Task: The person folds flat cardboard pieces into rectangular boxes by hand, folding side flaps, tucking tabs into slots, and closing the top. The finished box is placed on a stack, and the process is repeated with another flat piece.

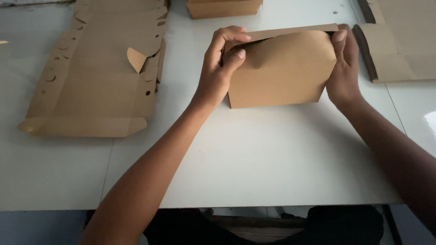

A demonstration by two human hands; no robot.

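Note:
A brown cardboard box [278, 77] stands on the white table [259, 155], its curved front flap folded over the top. My left hand [220, 67] grips the box's upper left corner, fingers hooked over the rim and thumb pressing the flap. On the right side, my right hand [344, 66] holds the box, thumb on the flap's top right edge. Both hands touch the same box.
A stack of flat unfolded cardboard blanks [101, 69] with round tabs lies at the left. Finished brown boxes [224, 2] are stacked at the far edge. More flat cardboard [412, 33] lies at the right. The table's front edge runs close to my body.

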